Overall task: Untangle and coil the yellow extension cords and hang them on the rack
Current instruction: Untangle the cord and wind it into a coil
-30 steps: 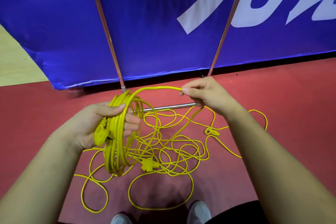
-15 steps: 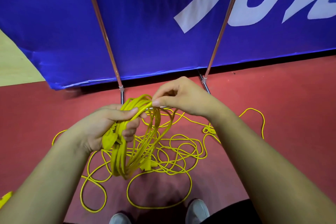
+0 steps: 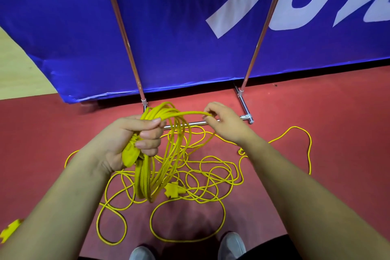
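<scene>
Gripping the coil [image 3: 147, 164] in my left hand [image 3: 128, 141], my right hand [image 3: 225, 122] pinches the limp, light cord [image 3: 185, 113], best held near the coil.

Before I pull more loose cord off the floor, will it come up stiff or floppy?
Probably floppy: the loose cord lies in soft overlapping loops. Crossed strands may snag. Likely light: the right hand holds a strand by pinch.

Two hands: left hand [image 3: 130, 139], right hand [image 3: 223, 122]. Two shoes [image 3: 141, 253] [image 3: 232, 245] at the bottom edge. Two slanted poles [image 3: 121, 23] [image 3: 264, 27]. One blue banner [image 3: 179, 27]. Three yellow plugs [image 3: 130, 155] [image 3: 173, 190] [image 3: 10, 230]. One coil [image 3: 145, 175]. The loose cord [image 3: 202, 177] is too tangled to count.
</scene>
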{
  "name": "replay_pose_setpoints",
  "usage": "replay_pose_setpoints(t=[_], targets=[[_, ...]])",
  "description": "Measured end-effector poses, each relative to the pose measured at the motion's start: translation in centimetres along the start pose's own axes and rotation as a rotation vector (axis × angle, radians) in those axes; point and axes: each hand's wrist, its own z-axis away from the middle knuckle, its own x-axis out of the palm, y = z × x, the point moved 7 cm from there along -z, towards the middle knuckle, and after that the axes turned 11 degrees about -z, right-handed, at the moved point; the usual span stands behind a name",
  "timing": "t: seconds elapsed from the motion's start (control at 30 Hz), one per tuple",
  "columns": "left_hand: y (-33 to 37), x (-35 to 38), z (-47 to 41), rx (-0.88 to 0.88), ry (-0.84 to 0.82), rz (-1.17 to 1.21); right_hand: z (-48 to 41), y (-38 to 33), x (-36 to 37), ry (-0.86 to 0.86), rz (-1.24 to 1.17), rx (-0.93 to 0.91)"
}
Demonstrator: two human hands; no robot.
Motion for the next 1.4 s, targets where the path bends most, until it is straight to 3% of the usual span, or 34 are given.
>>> replay_pose_setpoints(t=[0.07,0.13,0.2,0.37,0.47,0.57,0.67,0.77,0.9,1.07,1.17,1.2,1.3,1.33,1.4], targets=[[0.5,-0.2,0.3,0.068,-0.148,0.251,0.1,2.0,-0.3,0.059,0.054,0.05],[0.8,-1.8,0.8,0.095,-0.108,0.332,1.0,4.6,-0.1,0.036,-0.122,0.191],[1.0,-1.9,1.0,0.107,-0.088,0.311,2.2,6.3,0.9,-0.055,-0.295,0.323],[1.0,-2.5,0.6,0.168,0.195,0.126,3.8,7.5,2.5,-0.093,-0.588,0.544],[0.8,-3.8,1.0,0.129,0.353,0.105,2.8,6.6,1.0,0.099,-0.643,0.527],[1.3,-3.6,1.2,0.164,0.257,0.084,1.3,5.0,-2.6,0.423,-0.804,0.395],[1.6,-3.6,1.3,0.228,0.076,0.184,1.4,4.3,-5.7,0.558,-0.564,0.273],[1.7,-2.6,1.3,0.234,-0.136,0.355,2.0,5.1,-4.9,0.419,-0.256,0.23],[1.8,-2.7,1.1,0.253,-0.127,0.436,3.1,8.7,-2.2,0.178,-0.055,0.355],[2.1,-2.7,1.2,0.29,-0.012,0.383,5.7,11.1,-0.1,0.118,-0.359,0.543],[2.1,-3.4,1.2,0.294,0.242,0.139,5.4,11.1,0.1,0.28,-0.729,0.668],[2.1,-3.5,1.1,0.296,0.295,0.092,5.0,10.8,-0.4,0.358,-0.754,0.67],[2.0,-3.9,0.9,0.275,0.408,0.008,3.0,7.6,-3.1,0.515,-0.443,0.523],[1.9,-4.1,0.9,0.26,0.431,-0.014,2.3,5.8,-3.9,0.495,-0.271,0.454],[1.7,-4.1,1.0,0.237,0.444,-0.047,0.8,2.2,-3.7,0.233,0.053,0.397]])
